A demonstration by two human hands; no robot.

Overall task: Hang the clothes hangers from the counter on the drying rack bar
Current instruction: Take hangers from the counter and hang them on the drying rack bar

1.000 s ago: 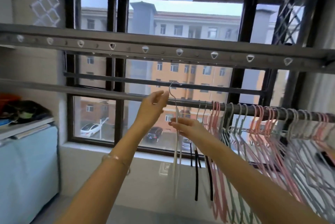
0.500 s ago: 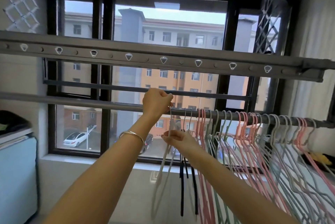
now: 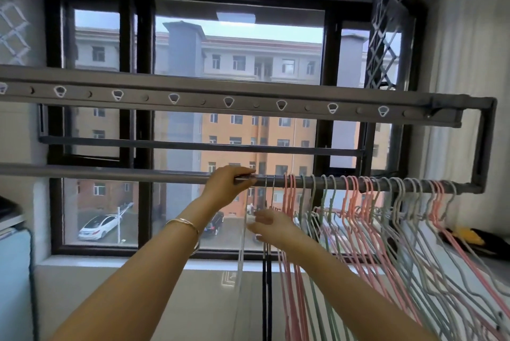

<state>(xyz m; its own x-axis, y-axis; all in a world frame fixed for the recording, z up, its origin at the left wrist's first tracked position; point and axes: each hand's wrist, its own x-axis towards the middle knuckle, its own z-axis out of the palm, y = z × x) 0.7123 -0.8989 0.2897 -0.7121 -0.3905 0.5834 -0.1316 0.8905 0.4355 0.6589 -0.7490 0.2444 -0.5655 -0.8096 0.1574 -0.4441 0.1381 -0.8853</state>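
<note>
Forearms reach up from the near edge, with a bracelet (image 3: 183, 223) on the left wrist. The right hand (image 3: 271, 227) is the nearer of the two. Half a second ago it pinched the neck of the white hanger (image 3: 242, 252); now its fingers are loose and spread just beside it, holding nothing. The white hanger hangs straight down, left of the black hangers (image 3: 265, 285) and of the packed row of coloured hangers (image 3: 358, 216) further right. Above, the left hand (image 3: 230, 186) curls its fingers over the drying rack bar (image 3: 110, 172), thumb beneath, where the hanger's hook sits. The hook is hidden under the fingers, so I cannot tell whether it is pinched too. A second ago that hook was in the air, short of the bar. This hanger now looks hung, and the left hand probably only has to let go. Farther off are the slotted upper rail (image 3: 248, 92) and the window (image 3: 143, 120).
</note>
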